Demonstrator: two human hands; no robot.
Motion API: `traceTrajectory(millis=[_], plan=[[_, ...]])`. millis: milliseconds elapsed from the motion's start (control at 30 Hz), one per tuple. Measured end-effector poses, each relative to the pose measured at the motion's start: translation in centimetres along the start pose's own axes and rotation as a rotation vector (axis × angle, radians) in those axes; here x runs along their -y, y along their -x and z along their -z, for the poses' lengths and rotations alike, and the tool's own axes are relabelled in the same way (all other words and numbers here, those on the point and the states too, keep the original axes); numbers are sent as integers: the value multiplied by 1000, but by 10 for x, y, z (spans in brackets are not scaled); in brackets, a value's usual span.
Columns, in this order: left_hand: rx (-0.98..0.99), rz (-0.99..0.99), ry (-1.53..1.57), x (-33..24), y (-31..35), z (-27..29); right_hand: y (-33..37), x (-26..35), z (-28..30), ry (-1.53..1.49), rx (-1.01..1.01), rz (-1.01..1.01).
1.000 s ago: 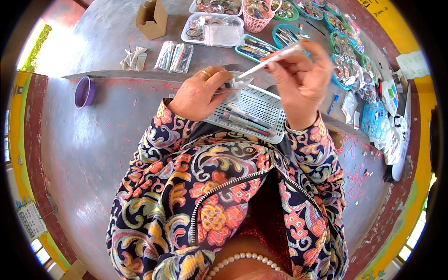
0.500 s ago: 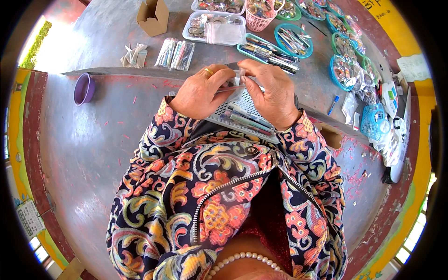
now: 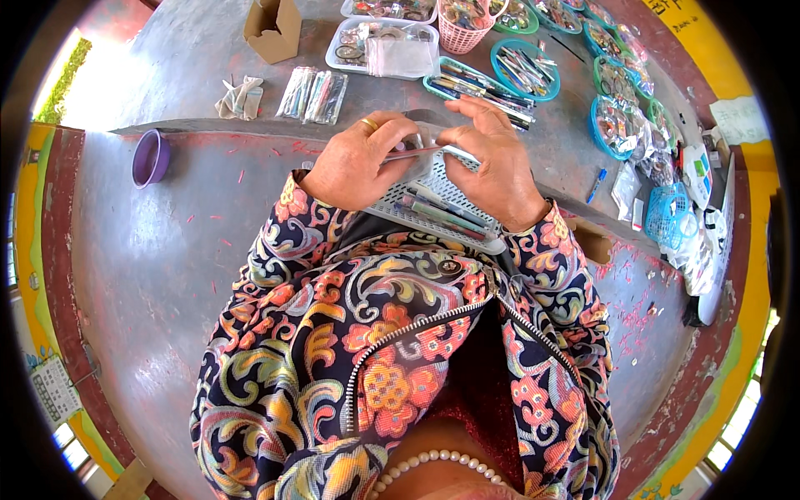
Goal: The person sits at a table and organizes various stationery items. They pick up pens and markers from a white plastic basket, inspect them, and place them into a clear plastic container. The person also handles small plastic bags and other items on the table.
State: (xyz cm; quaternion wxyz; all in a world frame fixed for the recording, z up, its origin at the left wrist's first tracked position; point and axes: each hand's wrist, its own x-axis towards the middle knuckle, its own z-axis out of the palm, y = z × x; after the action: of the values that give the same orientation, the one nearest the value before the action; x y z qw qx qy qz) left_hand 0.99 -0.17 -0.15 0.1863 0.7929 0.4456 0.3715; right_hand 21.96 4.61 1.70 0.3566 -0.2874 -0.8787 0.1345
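Left fingers [image 3: 395, 133] pinch a clear bag [image 3: 420, 169]; I can't tell if right fingers [image 3: 485, 118] grip. Far past them, dark writing [image 3: 669, 5] marks yellow wall [image 3: 707, 57].

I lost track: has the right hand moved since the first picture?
Yes: the right hand moved left, away from the round blue pen basket.

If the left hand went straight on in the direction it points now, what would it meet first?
Past the clear plastic it holds, the left hand would probably meet the right hand; depth is unclear here.
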Motion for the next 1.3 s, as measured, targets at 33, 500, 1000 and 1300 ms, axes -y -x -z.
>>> traceTrajectory(millis=[33,500,1000,1300], plan=[[-1,-1,2,1,0,0,0,-1,0,-4,26,4],[14,17,24,0,1,1,1,5,6,-216,107,15],[102,-100,-35,-2,-3,7,3,4,6,-251,124,-19],[77,-70,37,1,-2,3,7,2,9,-309,53,-134]])
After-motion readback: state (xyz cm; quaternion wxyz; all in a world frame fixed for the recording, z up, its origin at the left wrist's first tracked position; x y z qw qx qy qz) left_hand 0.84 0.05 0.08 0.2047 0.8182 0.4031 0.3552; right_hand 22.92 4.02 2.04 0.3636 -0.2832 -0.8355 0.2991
